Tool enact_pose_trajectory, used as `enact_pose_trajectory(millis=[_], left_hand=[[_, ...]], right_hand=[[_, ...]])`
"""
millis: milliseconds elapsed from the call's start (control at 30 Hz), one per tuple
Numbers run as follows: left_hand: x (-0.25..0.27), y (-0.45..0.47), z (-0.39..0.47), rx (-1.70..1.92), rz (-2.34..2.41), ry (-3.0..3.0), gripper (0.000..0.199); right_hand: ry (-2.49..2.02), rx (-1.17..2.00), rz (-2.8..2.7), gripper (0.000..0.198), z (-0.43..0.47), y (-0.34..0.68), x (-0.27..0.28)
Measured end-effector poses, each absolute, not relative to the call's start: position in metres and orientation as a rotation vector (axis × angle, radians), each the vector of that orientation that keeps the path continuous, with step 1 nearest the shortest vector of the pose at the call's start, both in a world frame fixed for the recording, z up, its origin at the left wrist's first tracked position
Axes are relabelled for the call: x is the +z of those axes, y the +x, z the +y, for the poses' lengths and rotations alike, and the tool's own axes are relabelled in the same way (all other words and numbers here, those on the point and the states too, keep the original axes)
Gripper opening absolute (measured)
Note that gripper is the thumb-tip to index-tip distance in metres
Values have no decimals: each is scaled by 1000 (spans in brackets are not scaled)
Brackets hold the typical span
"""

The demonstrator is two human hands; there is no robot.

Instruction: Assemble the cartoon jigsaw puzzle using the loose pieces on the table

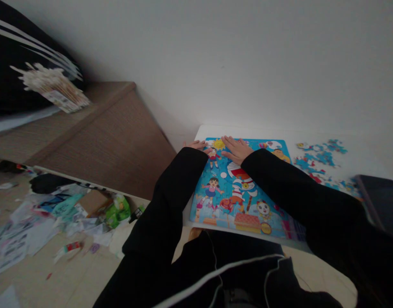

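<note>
Under both hands (237, 150) lies the far side of the puzzle (224, 193).

Cotton swabs (52, 83) sit on a cabinet (119, 137) beside black striped fabric (10, 47), while papers (16, 248) and a green packet (121, 208) litter the floor (34, 280).

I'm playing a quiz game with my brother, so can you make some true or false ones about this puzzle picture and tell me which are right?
1. The right hand is over the puzzle. True.
2. The loose pieces are to the left of the puzzle. False: they are to its right.
3. The left hand is down on the floor. False: it is by the puzzle's far left corner.
4. Cotton swabs are on the brown cabinet. True.
5. Both sleeves are bright yellow. False: they are black.
6. A yellow sun is printed on the puzzle. True.
</note>
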State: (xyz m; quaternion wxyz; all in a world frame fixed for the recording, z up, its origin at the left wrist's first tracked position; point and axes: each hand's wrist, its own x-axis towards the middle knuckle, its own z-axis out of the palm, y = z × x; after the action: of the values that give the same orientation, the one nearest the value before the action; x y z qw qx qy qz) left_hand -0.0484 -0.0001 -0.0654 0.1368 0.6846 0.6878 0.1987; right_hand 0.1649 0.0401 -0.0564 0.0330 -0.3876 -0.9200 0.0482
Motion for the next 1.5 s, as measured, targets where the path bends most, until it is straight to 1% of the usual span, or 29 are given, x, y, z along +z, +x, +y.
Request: enact_pose_trajectory(millis=[67, 167, 267, 400, 567, 733, 833, 933, 1033, 1200, 1400, 1500], left_hand=[[-64, -49, 0, 555, 1992, 1979, 38], [-62, -49, -1, 529, 1999, 1977, 43], [-61, -48, -2, 512, 2008, 1975, 48], [-59, -47, -6, 499, 2012, 2004, 50], [-49, -50, -12, 515, 2011, 2065, 49], [-28, -56, -23, 557, 1944, 2171, 51], [-19, -60, -37, 581, 1883, 2249, 60], [-19, -62, -59, 568, 1816, 2411, 65], [-28, -59, -92, 487, 1773, 2536, 71], [-46, -50, -145, 321, 1692, 2600, 89], [-55, -43, -157, 230, 1714, 2574, 86], [-58, -38, -152, 208, 1686, 2584, 87]], right_hand=[[-1138, 105, -2867, 61, 36, 180, -42], [-1179, 46, -2924, 50, 25, 201, -28], [-1266, 85, -2960, 39, 12, 213, -27], [-1193, 172, -2987, 29, 1, 219, -37], [-1139, 251, -2929, 25, -1, 226, -45], [-1286, 306, -2842, 24, -10, 225, -41], [-1324, 264, -2823, 31, -24, 225, -32], [-1339, 148, -2808, 30, -42, 236, -22], [-1414, 127, -2767, 27, -58, 267, -21], [-1714, 141, -2538, 26, -59, 360, -30], [-1889, 210, -2133, 20, -18, 443, -15], [-1927, 257, -2153, 20, 7, 453, -12]])
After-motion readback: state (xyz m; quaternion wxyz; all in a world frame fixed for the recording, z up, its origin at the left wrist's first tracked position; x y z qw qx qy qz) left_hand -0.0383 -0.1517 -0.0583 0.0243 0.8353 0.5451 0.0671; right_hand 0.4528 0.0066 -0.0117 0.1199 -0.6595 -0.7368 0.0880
